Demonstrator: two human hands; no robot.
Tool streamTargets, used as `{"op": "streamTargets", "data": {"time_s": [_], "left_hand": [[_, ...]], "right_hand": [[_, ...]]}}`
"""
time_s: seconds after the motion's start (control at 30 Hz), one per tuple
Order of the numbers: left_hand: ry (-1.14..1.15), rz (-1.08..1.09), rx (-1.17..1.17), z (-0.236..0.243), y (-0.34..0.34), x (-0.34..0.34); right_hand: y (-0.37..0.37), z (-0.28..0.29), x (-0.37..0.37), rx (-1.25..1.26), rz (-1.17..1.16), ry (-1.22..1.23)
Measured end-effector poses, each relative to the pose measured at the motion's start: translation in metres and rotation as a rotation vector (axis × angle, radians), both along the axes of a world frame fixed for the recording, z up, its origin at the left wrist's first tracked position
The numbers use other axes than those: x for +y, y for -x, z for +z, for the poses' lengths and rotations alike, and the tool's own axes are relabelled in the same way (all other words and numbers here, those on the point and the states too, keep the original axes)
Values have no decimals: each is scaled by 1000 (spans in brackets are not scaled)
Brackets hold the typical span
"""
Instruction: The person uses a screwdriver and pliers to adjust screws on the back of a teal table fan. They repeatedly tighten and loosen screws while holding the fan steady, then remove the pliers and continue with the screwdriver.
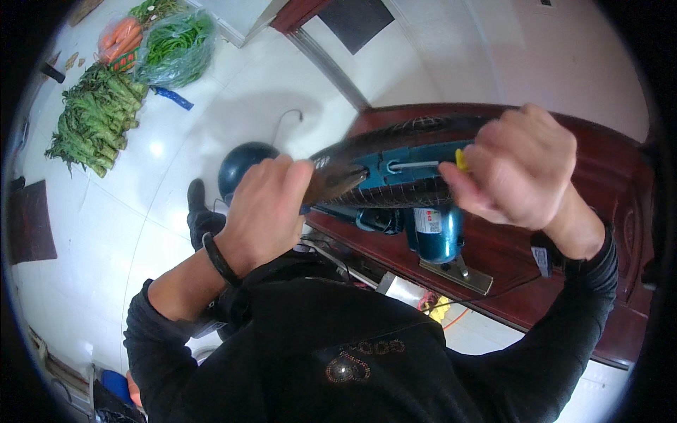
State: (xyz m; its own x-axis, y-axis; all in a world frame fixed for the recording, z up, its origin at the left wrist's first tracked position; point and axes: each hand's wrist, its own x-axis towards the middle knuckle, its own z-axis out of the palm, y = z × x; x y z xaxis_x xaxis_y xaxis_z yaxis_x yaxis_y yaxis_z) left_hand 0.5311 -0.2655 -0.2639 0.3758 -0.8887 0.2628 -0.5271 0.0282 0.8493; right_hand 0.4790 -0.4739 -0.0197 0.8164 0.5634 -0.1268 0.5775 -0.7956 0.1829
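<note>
My left hand (271,204) is closed on a dark brown piece (331,182) whose narrow end lies against the teal middle strip of a long, dark, curved machine part (416,194). My right hand (515,166) is closed round a yellow-handled screwdriver (416,165); its metal shaft lies across that teal strip toward a hole, and the tip's exact contact is hard to make out. Beneath the part is a shiny teal motor housing (441,240) with a sticker, above a brass-coloured metal plate (455,276).
A dark red wooden bench (497,261) runs under the machine. A dark round object (243,161) is left of it. On the tiled floor lie leafy vegetables (99,120), bagged greens (176,49) and carrots (120,39). A metal box (398,287) and cables are below.
</note>
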Motion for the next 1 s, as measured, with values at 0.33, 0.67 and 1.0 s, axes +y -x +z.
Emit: {"op": "streamTargets", "data": {"time_s": [0.33,0.67,1.0], "left_hand": [[24,48,-128,11,-1,-4],[222,10,12,28,-3,-10],[168,164,1375,-3,-13,57]], "right_hand": [[9,28,0,478,-655,60],[-2,-11,13,-81,280,203],[56,47,10,114,-632,-207]]}}
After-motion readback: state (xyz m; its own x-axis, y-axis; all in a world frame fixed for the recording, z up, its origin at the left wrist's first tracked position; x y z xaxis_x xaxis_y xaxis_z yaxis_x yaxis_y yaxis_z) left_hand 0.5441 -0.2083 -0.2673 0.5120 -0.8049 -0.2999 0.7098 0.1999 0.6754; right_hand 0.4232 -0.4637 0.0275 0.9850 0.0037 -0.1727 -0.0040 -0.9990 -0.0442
